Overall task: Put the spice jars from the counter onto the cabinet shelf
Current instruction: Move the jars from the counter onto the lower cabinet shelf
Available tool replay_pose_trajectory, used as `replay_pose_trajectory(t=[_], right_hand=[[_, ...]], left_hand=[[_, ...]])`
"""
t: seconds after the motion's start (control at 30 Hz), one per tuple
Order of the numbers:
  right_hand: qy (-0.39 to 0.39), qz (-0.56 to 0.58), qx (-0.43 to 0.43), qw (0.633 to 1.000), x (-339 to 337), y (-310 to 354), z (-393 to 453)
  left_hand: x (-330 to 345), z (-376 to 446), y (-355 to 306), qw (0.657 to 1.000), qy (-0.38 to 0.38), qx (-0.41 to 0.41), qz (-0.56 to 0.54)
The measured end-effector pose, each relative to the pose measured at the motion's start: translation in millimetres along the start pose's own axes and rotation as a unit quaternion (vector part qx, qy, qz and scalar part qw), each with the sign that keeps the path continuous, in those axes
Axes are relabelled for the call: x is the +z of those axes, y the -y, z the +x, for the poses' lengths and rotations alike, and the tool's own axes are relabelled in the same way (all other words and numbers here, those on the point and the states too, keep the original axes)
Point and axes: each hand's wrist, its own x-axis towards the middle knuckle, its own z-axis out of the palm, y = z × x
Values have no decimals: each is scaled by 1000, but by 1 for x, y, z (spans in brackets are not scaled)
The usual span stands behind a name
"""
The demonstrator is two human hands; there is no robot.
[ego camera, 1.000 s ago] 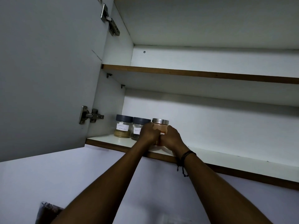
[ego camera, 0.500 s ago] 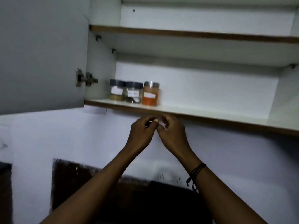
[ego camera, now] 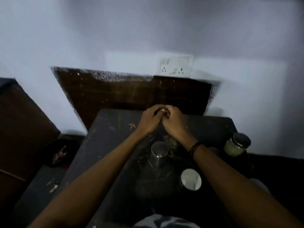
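Both forearms are bare, no sleeves at all. Only thing worn is a thin dark corded wristband (ego camera: 195,148) just behind the right hand (ego camera: 174,123). Left hand (ego camera: 150,120) has nothing on it. Grey clothing (ego camera: 164,222) shows at the bottom edge.

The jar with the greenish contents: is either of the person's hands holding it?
No: the greenish jar stands alone at the counter's right edge, while the left hand and right hand meet farther back.
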Motion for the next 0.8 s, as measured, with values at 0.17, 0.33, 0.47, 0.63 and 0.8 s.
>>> replay_pose_trajectory(t=[0.17, 0.33, 0.47, 0.63, 0.8], right_hand=[[73, -34, 58, 995, 50, -59, -57], [92, -82, 80, 989, 75, -90, -85], [106, -65, 99, 987, 87, -99, -95], [104, -77, 74, 989, 96, -111, -105], [113, -110, 88, 984, 111, -117, -105]], left_hand=[[46, -55, 63, 994, 73, -62, 60], [61, -77, 99, 979, 106, -41, 168], [69, -82, 109, 982, 108, -51, 147], [76, -85, 119, 988, 81, -99, 92], [79, -84, 121, 978, 57, -201, -30]])
